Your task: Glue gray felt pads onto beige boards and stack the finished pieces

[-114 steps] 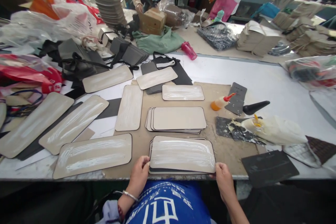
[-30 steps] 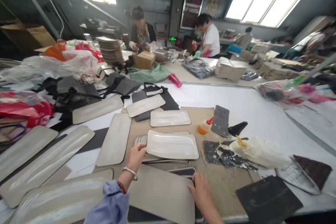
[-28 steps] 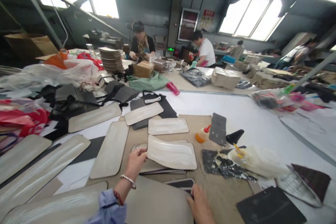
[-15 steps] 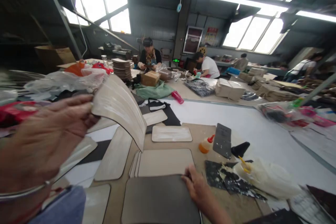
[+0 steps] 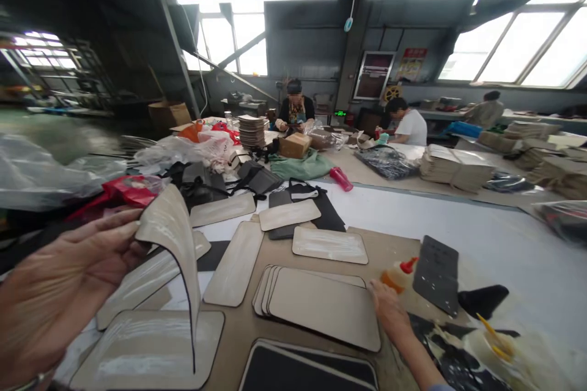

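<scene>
The left hand (image 5: 87, 269) pinches a thin beige panel with round corners and a dark edge (image 5: 172, 226) near one top corner, maybe so that the fingers stay off the white, streaky smear on its face. The panel hangs in a curl, so it must be bendy, like leather or soft card. It is over on the left, in front of a flat beige panel with white streaks (image 5: 142, 348); I can't tell if its bottom tip touches that one. The right hand (image 5: 389, 311) has its fingertips at the far right corner of a plain, smooth beige panel (image 5: 323, 302) on top of a pile, maybe to keep it steady; I can't tell if they grip it. The panels in the pile fan out at the left, so their edges show like steps. Close to the person lie black panels with pale rims (image 5: 298, 372). Behind the pile, a small beige panel with shiny streaks (image 5: 330, 245) lies flat by itself, perhaps so nothing sticks to it. A see-through orange bottle with a pointed red tip (image 5: 394, 278) stands just past the right hand, within easy reach.
</scene>
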A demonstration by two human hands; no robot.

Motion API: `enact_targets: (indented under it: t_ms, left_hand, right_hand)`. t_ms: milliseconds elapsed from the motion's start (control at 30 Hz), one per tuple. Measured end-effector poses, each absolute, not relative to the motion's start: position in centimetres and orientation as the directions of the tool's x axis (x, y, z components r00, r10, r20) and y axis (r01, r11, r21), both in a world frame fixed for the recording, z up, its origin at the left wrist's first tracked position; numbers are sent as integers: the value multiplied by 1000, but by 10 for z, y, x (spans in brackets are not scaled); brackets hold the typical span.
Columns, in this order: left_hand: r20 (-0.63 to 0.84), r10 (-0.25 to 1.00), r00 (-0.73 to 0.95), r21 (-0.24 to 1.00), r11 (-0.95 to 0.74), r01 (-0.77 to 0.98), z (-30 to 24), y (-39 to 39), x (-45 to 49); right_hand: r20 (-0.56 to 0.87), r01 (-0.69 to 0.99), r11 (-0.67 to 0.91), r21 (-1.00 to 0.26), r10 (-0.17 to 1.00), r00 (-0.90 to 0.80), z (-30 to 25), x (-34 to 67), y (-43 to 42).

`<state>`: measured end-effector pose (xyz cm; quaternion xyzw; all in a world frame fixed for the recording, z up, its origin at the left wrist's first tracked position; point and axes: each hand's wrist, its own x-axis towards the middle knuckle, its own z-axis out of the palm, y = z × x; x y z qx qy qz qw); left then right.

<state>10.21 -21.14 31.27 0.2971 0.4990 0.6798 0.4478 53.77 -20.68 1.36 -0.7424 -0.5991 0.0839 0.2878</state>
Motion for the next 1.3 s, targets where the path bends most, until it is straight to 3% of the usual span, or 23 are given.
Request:
enact_targets:
  t_ms: [67, 133, 233, 333, 467, 633, 800, 900, 967, 1067, 1133, 1200, 1300]
  left_hand:
    - [-53, 930, -365, 966, -45, -255, 307, -219, 110]
    - [-61, 936, -346, 973, -22, -229, 306, -228, 122]
    - [-81, 951, -299, 974, 12, -226, 308, -238, 145]
    - [-119, 956, -268, 972, 57, -228, 309, -244, 166]
    - [-135, 975, -179, 963, 86, -257, 302, -249, 182]
    - [-154, 983, -101, 953, 121, -279, 282, -253, 191]
    - [-244, 965, -100, 927, 201, -318, 244, -269, 190]
    - [-377, 911, -168, 898, 314, -309, 207, -288, 185]
    - [-460, 860, -221, 873, 392, -291, 173, -303, 180]
    - [-556, 790, -258, 829, 506, -239, 114, -323, 173]
    - [-541, 786, -299, 838, 533, -117, 76, -332, 170]
    - [-506, 794, -337, 835, 549, 39, 44, -335, 167]
    - [-484, 793, -370, 817, 561, 133, 13, -333, 164]
  right_hand:
    - [253, 841, -126, -527, 921, 297, 21, 529, -218]
    - [139, 732, -148, -665, 938, 316, 27, 508, -232]
    - [-282, 324, -317, -892, 948, 150, 29, 460, -260]
    - [-535, -118, -538, -835, 843, -61, 31, 414, -287]
    - [-524, -528, -558, -640, 820, -231, 51, 385, -305]
    - [-463, -671, -381, -636, 884, -63, 73, 400, -319]
    - [-492, -449, -403, -797, 865, 97, 62, 431, -342]
    - [-409, -111, -394, -913, 874, 262, 47, 455, -357]
    - [-278, 192, -368, -910, 884, 376, 34, 472, -364]
    - [-98, 526, -332, -783, 901, 422, 7, 491, -372]
    - [-5, 672, -279, -686, 926, 379, -14, 498, -376]
    - [109, 816, -175, -551, 954, 278, -34, 502, -381]
    - [215, 938, -1, -348, 973, 81, -53, 508, -384]
